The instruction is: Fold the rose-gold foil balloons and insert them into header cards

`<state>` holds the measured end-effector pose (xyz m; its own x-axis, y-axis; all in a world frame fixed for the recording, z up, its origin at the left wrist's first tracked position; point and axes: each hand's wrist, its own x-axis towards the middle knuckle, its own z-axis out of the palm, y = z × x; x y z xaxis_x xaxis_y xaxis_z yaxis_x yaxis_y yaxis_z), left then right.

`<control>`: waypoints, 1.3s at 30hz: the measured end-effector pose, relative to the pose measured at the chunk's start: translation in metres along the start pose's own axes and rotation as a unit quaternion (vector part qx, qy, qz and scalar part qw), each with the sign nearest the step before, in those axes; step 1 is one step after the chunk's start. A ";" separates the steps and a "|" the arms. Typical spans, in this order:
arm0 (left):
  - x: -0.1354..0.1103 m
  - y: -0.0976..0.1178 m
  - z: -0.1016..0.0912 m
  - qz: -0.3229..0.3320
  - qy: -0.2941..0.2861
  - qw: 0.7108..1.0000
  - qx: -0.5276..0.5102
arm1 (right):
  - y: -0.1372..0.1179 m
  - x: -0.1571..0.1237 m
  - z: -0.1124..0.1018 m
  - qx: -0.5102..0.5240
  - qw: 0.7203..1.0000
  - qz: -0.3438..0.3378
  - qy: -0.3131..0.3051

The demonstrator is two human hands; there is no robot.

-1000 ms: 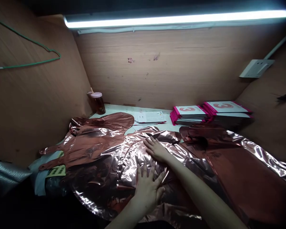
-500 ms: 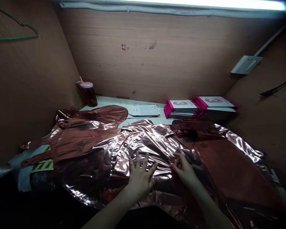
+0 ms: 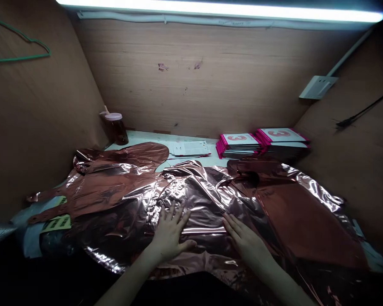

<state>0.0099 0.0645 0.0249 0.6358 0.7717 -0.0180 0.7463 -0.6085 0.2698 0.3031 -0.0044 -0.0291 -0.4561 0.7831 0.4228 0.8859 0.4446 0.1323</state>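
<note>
foil (image 3: 204,216) short of the bench (image 3: 140,137) back edge: left hand (image 3: 168,233) fingers spread, right hand (image 3: 247,243) fingers straight; best pressed evenly.

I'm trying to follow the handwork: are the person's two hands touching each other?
Apart. The head view shows the left hand and right hand with shiny copper-coloured foil plainly visible between them.

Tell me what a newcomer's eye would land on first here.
Probably the shiny copper-coloured foil spread across the table, with the left hand and right hand resting on it. Next, the bright light tube along the top, then the pink-edged stacks marked 3 at the back right.
</note>
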 end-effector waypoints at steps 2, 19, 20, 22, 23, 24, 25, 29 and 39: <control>-0.004 -0.005 -0.010 -0.006 -0.008 1.000 -0.016 | 0.009 0.011 -0.010 0.042 0.998 -0.038 0.020; -0.039 -0.051 -0.036 -0.152 0.093 0.927 -0.330 | 0.012 0.040 -0.049 0.609 0.695 0.360 -0.128; -0.036 -0.050 -0.035 -0.177 0.088 0.936 -0.292 | 0.011 0.043 -0.043 0.587 0.713 0.371 -0.103; -0.028 -0.047 -0.036 -0.232 0.072 0.945 -0.220 | 0.010 0.046 -0.032 0.528 0.752 0.388 -0.072; -0.025 -0.046 -0.038 -0.254 0.062 0.946 -0.193 | 0.009 0.046 -0.027 0.498 0.769 0.396 -0.064; -0.021 -0.044 -0.039 -0.271 0.054 0.945 -0.172 | 0.007 0.046 -0.023 0.469 0.783 0.404 -0.058; -0.018 -0.041 -0.040 -0.285 0.048 0.944 -0.159 | 0.006 0.045 -0.019 0.443 0.795 0.411 -0.052; -0.007 -0.013 -0.027 -0.339 0.096 0.935 -0.044 | 0.003 0.041 -0.008 0.385 0.815 0.431 -0.038; 0.013 0.037 0.029 -0.036 0.068 0.997 0.011 | -0.034 0.049 -0.024 0.010 0.934 0.356 0.033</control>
<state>0.0513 0.0462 0.0066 0.5487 0.8305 0.0955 0.7939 -0.5535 0.2517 0.2523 0.0084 0.0089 0.2544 0.8549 0.4521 0.9606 -0.1693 -0.2205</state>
